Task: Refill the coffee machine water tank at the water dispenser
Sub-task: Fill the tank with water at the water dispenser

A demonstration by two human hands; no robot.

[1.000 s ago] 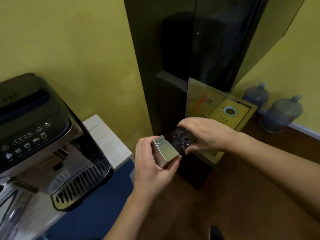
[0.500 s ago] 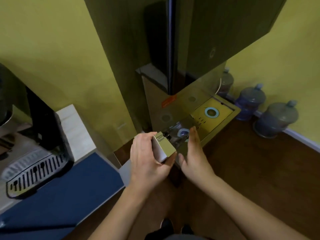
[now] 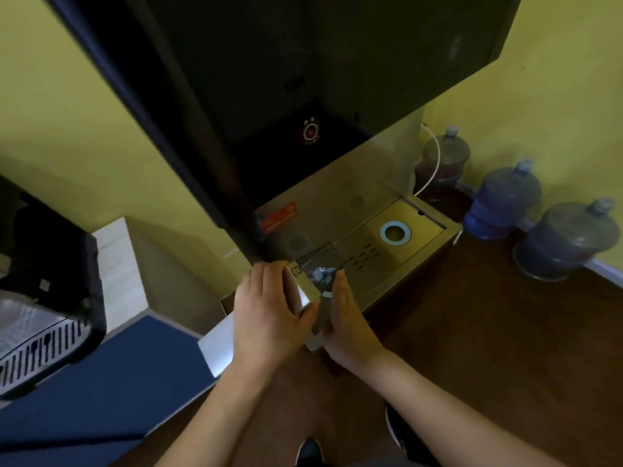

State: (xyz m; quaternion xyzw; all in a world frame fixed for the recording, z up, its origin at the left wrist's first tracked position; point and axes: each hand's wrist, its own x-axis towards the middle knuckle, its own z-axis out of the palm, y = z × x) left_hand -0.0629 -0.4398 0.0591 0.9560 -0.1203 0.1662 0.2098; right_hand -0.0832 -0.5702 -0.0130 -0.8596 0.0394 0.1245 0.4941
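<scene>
The clear water tank (image 3: 318, 276) with a silver front plate sits between both hands, just before the dispenser's tray. My left hand (image 3: 269, 310) wraps its silver side, thumb across the near edge. My right hand (image 3: 349, 318) presses flat against the tank's right side. The tall black water dispenser (image 3: 303, 96) rises ahead, with a round red-lit button (image 3: 310, 132) in its recess. Its gold drip tray (image 3: 409, 217) holds slots and a blue-ringed drain (image 3: 395, 233). The coffee machine (image 3: 43, 291) stands at the left edge, mostly out of frame.
A white counter with a blue mat (image 3: 101, 382) lies at lower left, its corner close to my left wrist. Three large water bottles (image 3: 502, 203) stand on the brown floor along the yellow wall at right. My shoes (image 3: 310, 451) show at the bottom.
The view has turned from the coffee machine toward the dispenser. The tank has come closer to the drip tray. My right hand shifted from the tank's top to its right side.
</scene>
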